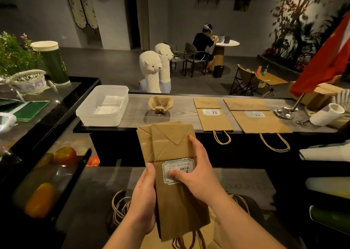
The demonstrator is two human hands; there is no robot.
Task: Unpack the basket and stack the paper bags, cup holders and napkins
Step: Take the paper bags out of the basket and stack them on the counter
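1. Head view, the grip: the left hand (144, 201) clasps the left edge of a bundle of folded paper bags (170, 150), thumb on the front and fingers hidden behind. The right hand (200, 175) pinches the right side, its thumb pressed on the front bag's white label (180, 165) and its index finger lying along the right edge. The bundle hangs in the air just short of the near edge of the counter (181, 112), flaps up and handles down.
2. The count: two bags show at the top of the bundle, one offset behind the other; whether more lie between them cannot be told. Two further bags lie flat and side by side toward the counter's right end, a narrower bag (216, 118) and a wider bag (259, 120), their twine handles drooping over the near edge. One moulded cup holder (160, 104) sits mid-counter, toward the far edge.
3. Containers: a translucent plastic tub (83, 114) stands at the counter's left end, holding white napkins (110, 104) in two flat stacks.
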